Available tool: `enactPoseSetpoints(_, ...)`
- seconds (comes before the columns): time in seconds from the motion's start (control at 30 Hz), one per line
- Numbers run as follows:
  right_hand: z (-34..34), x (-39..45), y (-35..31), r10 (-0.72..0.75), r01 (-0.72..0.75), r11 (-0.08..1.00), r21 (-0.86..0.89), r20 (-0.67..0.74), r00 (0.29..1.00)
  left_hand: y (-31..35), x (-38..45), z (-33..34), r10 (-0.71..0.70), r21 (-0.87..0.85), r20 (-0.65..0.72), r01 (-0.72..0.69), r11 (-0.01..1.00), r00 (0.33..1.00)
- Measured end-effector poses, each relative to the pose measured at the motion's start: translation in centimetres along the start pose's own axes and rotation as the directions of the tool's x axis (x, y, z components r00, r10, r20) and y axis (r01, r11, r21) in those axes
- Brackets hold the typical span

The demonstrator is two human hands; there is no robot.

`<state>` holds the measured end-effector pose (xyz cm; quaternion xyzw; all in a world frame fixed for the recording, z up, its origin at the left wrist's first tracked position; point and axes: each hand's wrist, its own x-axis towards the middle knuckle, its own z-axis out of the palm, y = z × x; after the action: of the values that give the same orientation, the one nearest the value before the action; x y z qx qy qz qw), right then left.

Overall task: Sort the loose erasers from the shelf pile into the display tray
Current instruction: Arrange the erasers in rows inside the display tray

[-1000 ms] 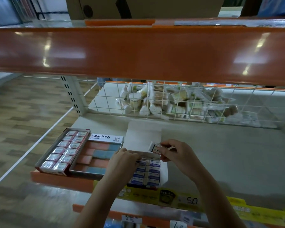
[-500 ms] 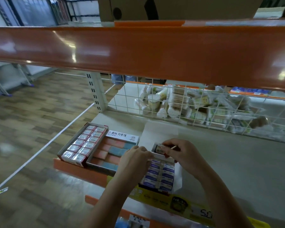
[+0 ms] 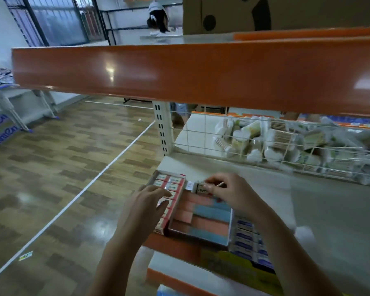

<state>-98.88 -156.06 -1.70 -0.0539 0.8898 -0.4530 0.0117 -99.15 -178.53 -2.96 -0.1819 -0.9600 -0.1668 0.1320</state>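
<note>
— Above the pink-and-blue tray, the right hand pinches one eraser; the left hand rests open on the red tray.
— Pinched that lightly, it may drop into the wrong tray.

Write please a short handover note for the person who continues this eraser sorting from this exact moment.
Right hand: pinches one loose eraser above the far end of the pink-and-blue tray.
Left hand: open, fingers resting on the red tray at the shelf's left end.
Blue-label tray stands to the right, at the shelf's front edge.
Done: all three trays look mostly filled.
Left: set down the held eraser; which tray it belongs in I cannot tell. No shelf pile is visible in the head view.
</note>
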Motion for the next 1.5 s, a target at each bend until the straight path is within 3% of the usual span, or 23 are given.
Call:
enactPoseSetpoints(0.27,7.5,7.1,-3.2,0.106,-0.104,0.974,-0.202,-0.001,0.994,-7.7,3.5,0.7,-0.078,0.003,0.156,0.079,0.997,0.985)
enactPoseSetpoints(0.47,10.3,10.3,-3.5,0.168,-0.197,0.952,-0.233,-0.138,0.976,-9.9,5.1,2.4,-0.074,-0.081,0.212,0.093,0.992,0.974)
enactPoseSetpoints(0.7,12.4,10.9,-3.7,0.085,-0.179,0.935,-0.306,-0.297,0.951,-10.2,5.0,3.7,-0.009,-0.074,0.173,0.022,0.997,0.985)
enactPoseSetpoints(1.03,13.4,10.4,-3.4,0.049,-0.151,0.913,-0.378,-0.266,0.963,-10.3,5.0,4.2,0.02,-0.104,0.121,-0.007,0.995,0.992)
enactPoseSetpoints(1.5,13.3,10.2,-3.7,0.036,-0.139,0.907,-0.397,-0.256,0.966,-11.6,6.4,3.3,0.054,-0.158,0.217,-0.019,0.987,0.975)
